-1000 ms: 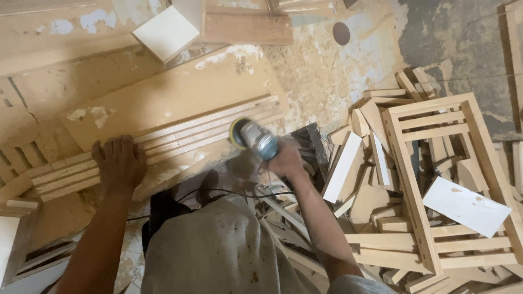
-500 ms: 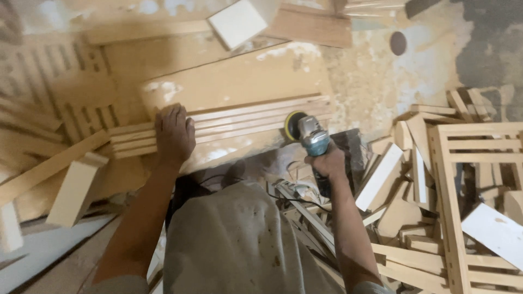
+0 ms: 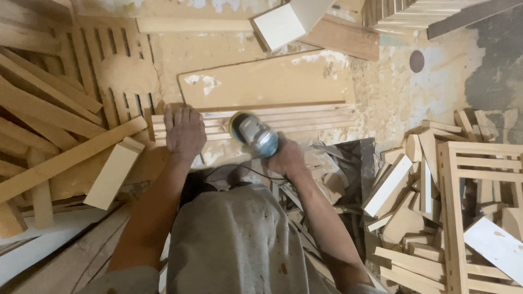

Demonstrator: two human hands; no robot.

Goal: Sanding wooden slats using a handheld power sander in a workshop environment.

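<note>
My left hand point(image 3: 184, 130) lies flat, fingers spread, on the left end of a row of thin wooden slats point(image 3: 305, 120) laid side by side on a dusty board point(image 3: 272, 81). My right hand point(image 3: 286, 158) grips a teal and grey power sander point(image 3: 256, 135). Its yellow-edged disc point(image 3: 235, 124) touches the slats just right of my left hand. A black cable point(image 3: 239, 169) runs back from the tool toward my body.
Long planks and a slatted panel point(image 3: 103, 60) lie at the left, with a pale block point(image 3: 111, 174) beside them. A white square block point(image 3: 279, 26) sits at the top. At the right stand a wooden frame point(image 3: 455, 207) and a heap of offcuts point(image 3: 403, 212).
The sander has slid left along the slats, from their right end to near my left hand. My view has shifted left; the left hand still presses the slats.
</note>
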